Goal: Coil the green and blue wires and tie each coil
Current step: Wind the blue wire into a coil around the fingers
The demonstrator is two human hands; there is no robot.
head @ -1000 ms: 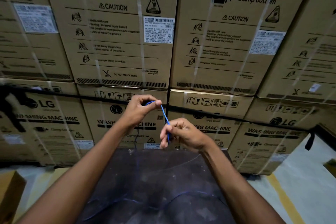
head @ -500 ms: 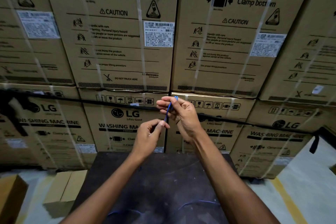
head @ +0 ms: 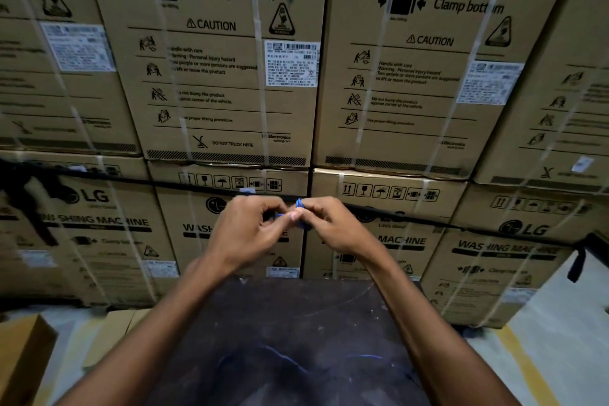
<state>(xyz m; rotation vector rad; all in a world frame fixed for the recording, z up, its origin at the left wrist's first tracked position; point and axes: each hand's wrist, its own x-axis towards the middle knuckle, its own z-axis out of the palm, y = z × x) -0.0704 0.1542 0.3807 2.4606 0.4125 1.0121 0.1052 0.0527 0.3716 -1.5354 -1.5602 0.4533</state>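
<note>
bench (head: 296, 316): dark, scuffed top at the bottom centre of the frame, right under the forearms. Handy spot, since it catches whatever wire isn't wound up yet.

slack: loose blue strands (head: 283, 358) trail across the bench near the bottom edge. My guess is that's the free run feeding up to the hands, though I can't trace it all the way.

left hand (head: 250, 234): centre of the frame, raised above the bench. Its grip is closed down to a pinch, thumb and fingertip on a short bit of the blue wire (head: 298, 217), probably holding the end steady.

right hand (head: 333, 227): just beside the left, fingertips nearly touching it. Fingers curled in, pinching a small blue loop that pokes out on top. Looks like the early turns of the coil, kept small and tight between both hands so it doesn't spring open.

green wire: can't spot it anywhere, so that one's presumably still to do.

cartons (head: 227, 76): strapped washing-machine boxes stacked wall-like across the whole upper frame, just storage behind the work.

small box (head: 23, 359): lower left corner, on the floor, not involved.
</note>
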